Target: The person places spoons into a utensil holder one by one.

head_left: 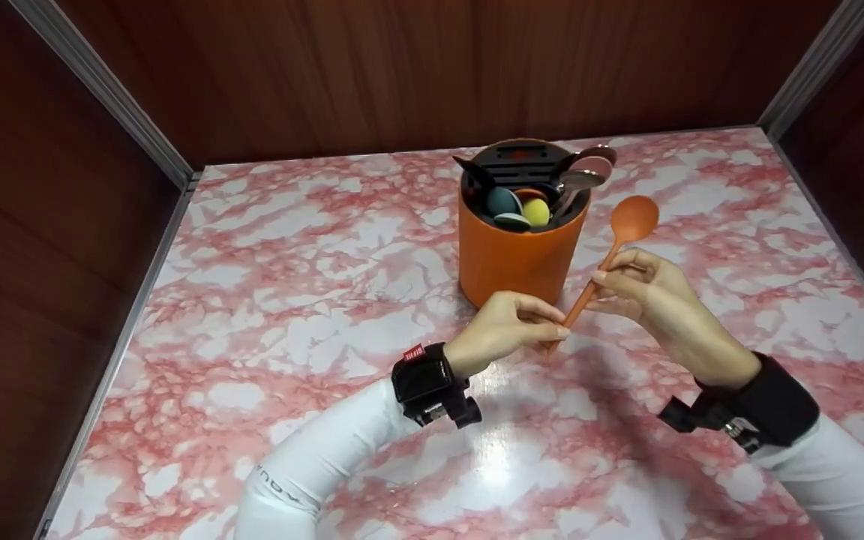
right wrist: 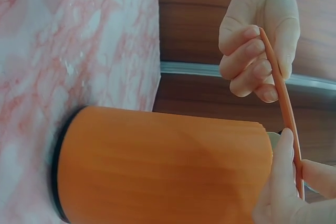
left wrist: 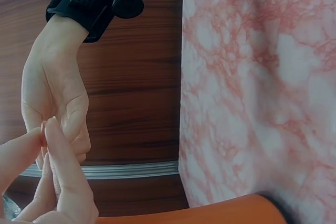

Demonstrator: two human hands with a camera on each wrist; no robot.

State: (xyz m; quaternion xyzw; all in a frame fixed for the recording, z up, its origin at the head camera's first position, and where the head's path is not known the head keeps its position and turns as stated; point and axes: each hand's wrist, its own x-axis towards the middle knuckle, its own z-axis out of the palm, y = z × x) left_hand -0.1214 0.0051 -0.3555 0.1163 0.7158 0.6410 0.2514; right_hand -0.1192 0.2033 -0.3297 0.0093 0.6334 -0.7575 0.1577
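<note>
An orange spoon point(head_left: 634, 219) is held in the air at a slant, bowl up, just right of an orange utensil holder point(head_left: 518, 259). My right hand point(head_left: 653, 296) pinches the middle of its handle between thumb and fingers. Lower down, my left hand point(head_left: 511, 330) pinches the handle near its end. The right wrist view shows the spoon handle point(right wrist: 283, 100) running between both hands. In the left wrist view, the left fingertips point(left wrist: 58, 140) hold the handle's tip, and most of the spoon is hidden.
Several utensils stand in the holder: a teal one point(head_left: 503, 201), a yellow one point(head_left: 536, 212) and metal spoons point(head_left: 580, 180) leaning right. Underneath is a red-and-white marbled table point(head_left: 312, 300). Dark wood panels point(head_left: 402, 75) enclose it at the back and sides.
</note>
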